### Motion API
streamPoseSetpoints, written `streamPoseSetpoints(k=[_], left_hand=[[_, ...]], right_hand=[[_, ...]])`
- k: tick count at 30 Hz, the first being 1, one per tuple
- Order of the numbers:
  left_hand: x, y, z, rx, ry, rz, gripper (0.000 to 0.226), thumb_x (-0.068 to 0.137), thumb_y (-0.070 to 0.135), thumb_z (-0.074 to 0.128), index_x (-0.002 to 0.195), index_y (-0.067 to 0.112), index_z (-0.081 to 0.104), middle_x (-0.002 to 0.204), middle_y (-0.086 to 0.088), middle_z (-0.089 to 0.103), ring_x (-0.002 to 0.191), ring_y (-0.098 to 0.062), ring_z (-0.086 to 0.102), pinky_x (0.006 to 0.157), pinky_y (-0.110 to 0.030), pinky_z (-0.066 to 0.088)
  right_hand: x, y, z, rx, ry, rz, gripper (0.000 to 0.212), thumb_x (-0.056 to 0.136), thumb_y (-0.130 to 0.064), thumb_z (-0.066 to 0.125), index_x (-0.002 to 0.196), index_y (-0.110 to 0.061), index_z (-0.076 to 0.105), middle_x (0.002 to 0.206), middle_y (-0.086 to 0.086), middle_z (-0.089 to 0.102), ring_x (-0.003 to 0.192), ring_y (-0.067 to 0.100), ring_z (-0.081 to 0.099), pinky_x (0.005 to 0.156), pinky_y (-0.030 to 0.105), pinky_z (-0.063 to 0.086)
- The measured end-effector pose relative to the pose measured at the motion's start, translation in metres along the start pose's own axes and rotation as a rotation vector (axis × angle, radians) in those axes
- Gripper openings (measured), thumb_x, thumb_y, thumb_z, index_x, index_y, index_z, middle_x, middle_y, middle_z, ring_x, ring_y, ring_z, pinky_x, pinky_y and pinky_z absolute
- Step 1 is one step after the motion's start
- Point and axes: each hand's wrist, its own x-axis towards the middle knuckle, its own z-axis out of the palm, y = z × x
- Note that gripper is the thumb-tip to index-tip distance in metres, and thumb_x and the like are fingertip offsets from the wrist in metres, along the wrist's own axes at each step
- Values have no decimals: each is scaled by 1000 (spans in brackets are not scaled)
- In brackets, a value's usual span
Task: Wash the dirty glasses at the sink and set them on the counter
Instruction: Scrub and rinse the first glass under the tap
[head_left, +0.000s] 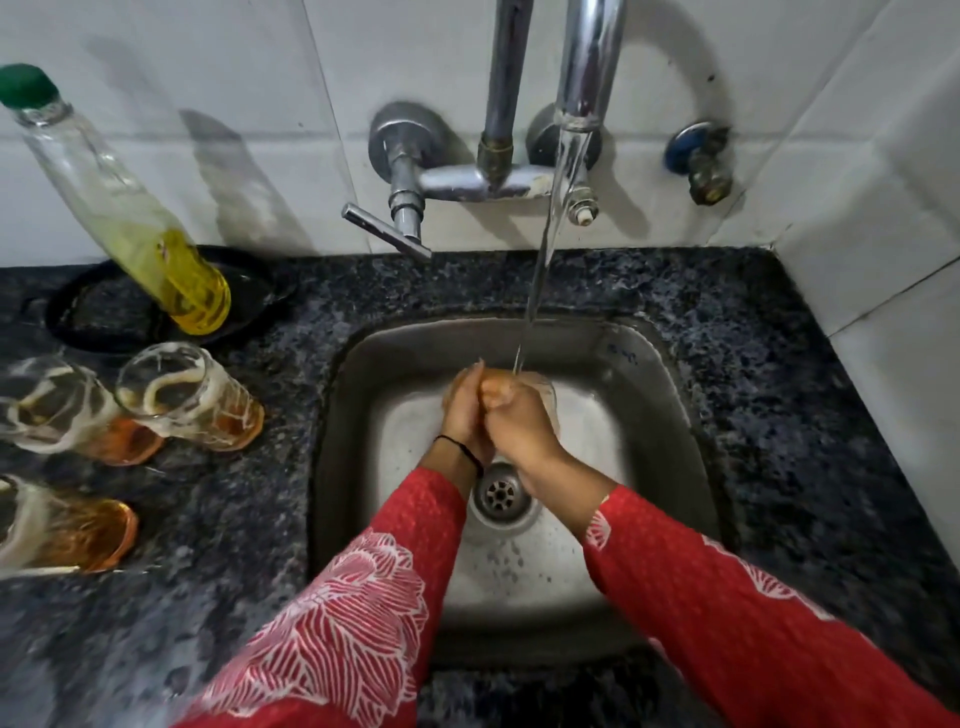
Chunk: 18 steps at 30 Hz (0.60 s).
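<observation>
Head view: over the sink (343, 415), right hand (511, 421) fingers curl round a glass (543, 387) under the water stream (545, 234); left hand (462, 410) presses against it, grip unclear. Three dirty glasses (192, 397) stand on the desk (779, 415), left

One clear glass (540, 389) is held over the sink (670, 415) under the running water, mostly hidden, and three more dirty glasses (192, 397) with orange bottoms and white soapy streaks stand on the dark counter (779, 415) left of the sink
</observation>
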Motion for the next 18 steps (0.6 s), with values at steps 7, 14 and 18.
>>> streamPoseSetpoints(k=[7,14,18], left_hand=[[-6,12,-6,70,-39,-190,51,95,47,41,93,3,65,78,-13,71,74,-24,66,72,-34,51],[-2,2,-2,-35,22,14,25,92,38,51,83,16,58,80,-10,62,73,-21,62,70,-32,53],[-6,17,-6,33,-30,-203,52,95,51,39,89,5,65,76,-15,71,80,-25,62,72,-36,50]], right_hand=[[-11,22,-51,-1031,-224,-610,26,92,-8,51,115,-7,63,118,14,61,116,30,53,99,36,39],[-3,-6,-8,134,-75,1,24,88,-2,47,103,1,65,107,25,66,99,27,63,99,46,48],[-12,10,-40,-733,-291,-347,22,94,-16,46,110,-12,60,115,16,60,108,27,56,97,43,46]])
